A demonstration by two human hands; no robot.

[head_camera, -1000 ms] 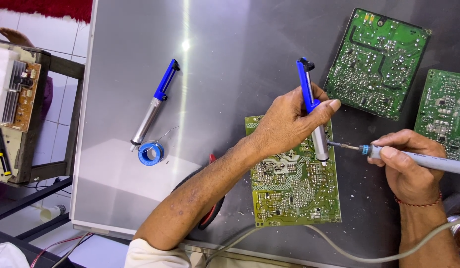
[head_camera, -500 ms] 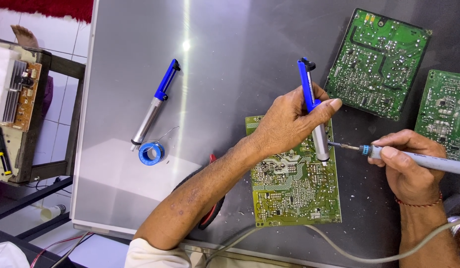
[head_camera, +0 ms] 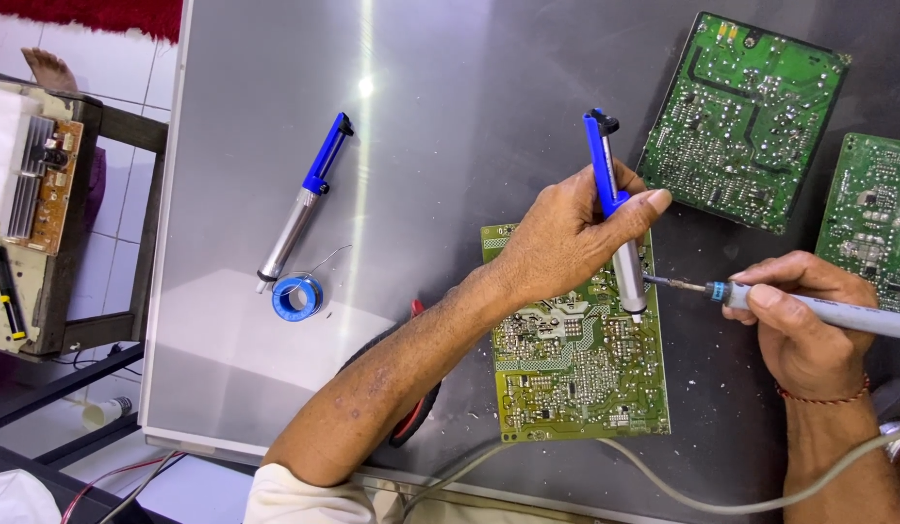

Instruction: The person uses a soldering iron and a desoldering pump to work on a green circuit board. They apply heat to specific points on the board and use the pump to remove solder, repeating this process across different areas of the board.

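Head view, left hand: the left hand is wrapped around a blue and silver desoldering pump, fingers closed on its barrel, thumb laid along the blue upper part; the pump stands nearly upright with its nozzle down on the yellow-green circuit board.
Head view, right hand: the right hand grips a soldering iron by its grey handle, fingers curled shut around it; the metal tip points left and meets the pump's nozzle at the board's right edge.
Step in hand: judging by the tools, a solder joint is being heated while the pump waits over it.
Next move calls for: a steady tip on the joint and the nozzle kept just beside it, neither hand sliding.
Board position: flat on the grey desk, near its front edge, under both tools.
Edges: the iron's cable loops along the front edge, close to the right wrist.
Open room: a second pump and a blue solder spool lie well apart to the left; two green boards sit behind and to the right, so the freest space lies between.
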